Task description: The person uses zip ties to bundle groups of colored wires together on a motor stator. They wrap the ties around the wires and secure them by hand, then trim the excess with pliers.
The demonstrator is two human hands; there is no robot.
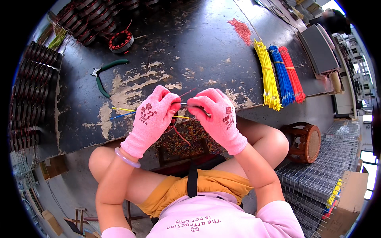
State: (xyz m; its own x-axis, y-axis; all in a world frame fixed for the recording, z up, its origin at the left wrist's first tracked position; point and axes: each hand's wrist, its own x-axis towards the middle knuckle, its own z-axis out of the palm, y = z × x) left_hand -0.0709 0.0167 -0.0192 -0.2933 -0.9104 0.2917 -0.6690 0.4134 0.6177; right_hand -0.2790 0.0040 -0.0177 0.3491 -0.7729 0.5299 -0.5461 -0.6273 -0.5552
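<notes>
One worn black workbench (190,43) carries stacked copper-wound stator coils (35,79) along its left edge. Three wire bundles (282,75) lie at the right: yellow, blue, red. One pair of green-handled pliers (105,75) lies left of centre. Both pink-gloved hands, left hand (152,119) and right hand (216,117), are closed, pinching thin coloured wires (123,113) over the bench's near edge.

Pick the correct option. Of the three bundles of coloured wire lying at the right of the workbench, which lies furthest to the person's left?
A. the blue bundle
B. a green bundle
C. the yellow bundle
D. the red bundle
C: the yellow bundle lies left of the blue bundle and the red bundle.
</notes>
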